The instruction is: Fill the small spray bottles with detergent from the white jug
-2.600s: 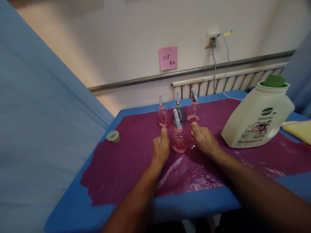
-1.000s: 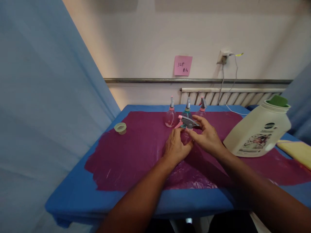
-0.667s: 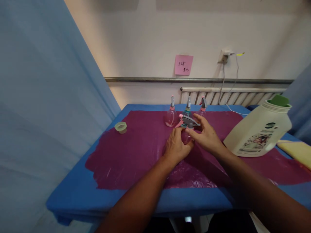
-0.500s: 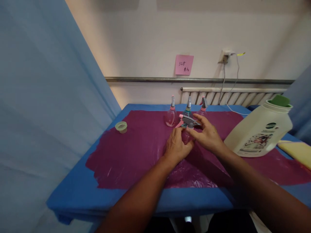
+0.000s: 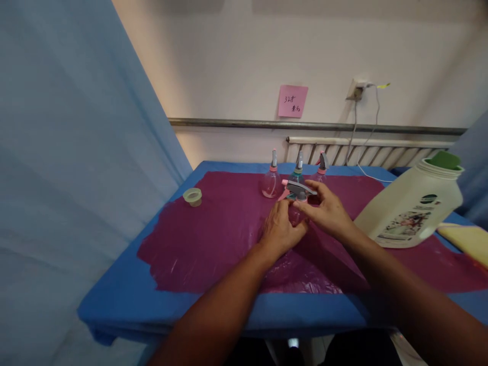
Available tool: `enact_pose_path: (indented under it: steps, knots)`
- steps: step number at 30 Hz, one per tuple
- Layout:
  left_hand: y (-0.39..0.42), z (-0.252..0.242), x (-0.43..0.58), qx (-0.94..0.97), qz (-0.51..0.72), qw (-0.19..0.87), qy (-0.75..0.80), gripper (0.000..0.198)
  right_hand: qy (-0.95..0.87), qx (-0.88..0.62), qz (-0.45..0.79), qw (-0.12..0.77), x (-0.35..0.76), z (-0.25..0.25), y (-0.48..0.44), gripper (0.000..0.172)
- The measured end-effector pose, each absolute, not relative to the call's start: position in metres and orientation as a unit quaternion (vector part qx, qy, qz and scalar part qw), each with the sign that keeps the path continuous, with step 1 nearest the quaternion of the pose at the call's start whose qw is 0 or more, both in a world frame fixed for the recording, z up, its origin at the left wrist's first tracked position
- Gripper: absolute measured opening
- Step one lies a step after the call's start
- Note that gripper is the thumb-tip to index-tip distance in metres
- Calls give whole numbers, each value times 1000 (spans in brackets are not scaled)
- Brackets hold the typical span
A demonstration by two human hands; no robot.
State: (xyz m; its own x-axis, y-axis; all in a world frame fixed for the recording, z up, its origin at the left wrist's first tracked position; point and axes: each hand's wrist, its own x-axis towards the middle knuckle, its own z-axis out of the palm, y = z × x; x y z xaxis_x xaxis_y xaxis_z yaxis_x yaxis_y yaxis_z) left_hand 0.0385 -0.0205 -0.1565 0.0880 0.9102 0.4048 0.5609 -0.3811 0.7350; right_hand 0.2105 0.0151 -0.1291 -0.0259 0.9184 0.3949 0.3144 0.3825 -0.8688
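A small pink spray bottle (image 5: 296,215) with a grey and pink trigger head (image 5: 298,190) stands on the purple plastic sheet in front of me. Wrapped round its body is my left hand (image 5: 281,227), which hides much of the bottle. My right hand (image 5: 327,209) grips the collar and trigger head from the right, thumb in front and fingers behind. Close behind stand a pink spray bottle (image 5: 270,184), a teal one (image 5: 297,177) and another pink one (image 5: 321,175), all upright.
A large cream jug (image 5: 409,208) with green in its mouth leans at the right, beside a yellow item (image 5: 463,238). At left sits a pale cap (image 5: 192,197) on the purple sheet (image 5: 213,239). A blue curtain (image 5: 76,152) hangs left; a cord (image 5: 354,132) runs down the wall.
The whole view has shifted slightly, so things appear a little farther right. Both hands stay on the spray bottle, with hardly any change in their grip.
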Motion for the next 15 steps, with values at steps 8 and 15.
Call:
enact_pose_path:
  steps: [8, 15]
  knots:
    - [-20, -160, 39, 707, 420, 200, 533, 55, -624, -418, 246, 613, 211, -102, 13, 55]
    - [-18, -166, 42, 713, 424, 202, 521, 58, -626, -347, 240, 656, 197, -40, -17, 50]
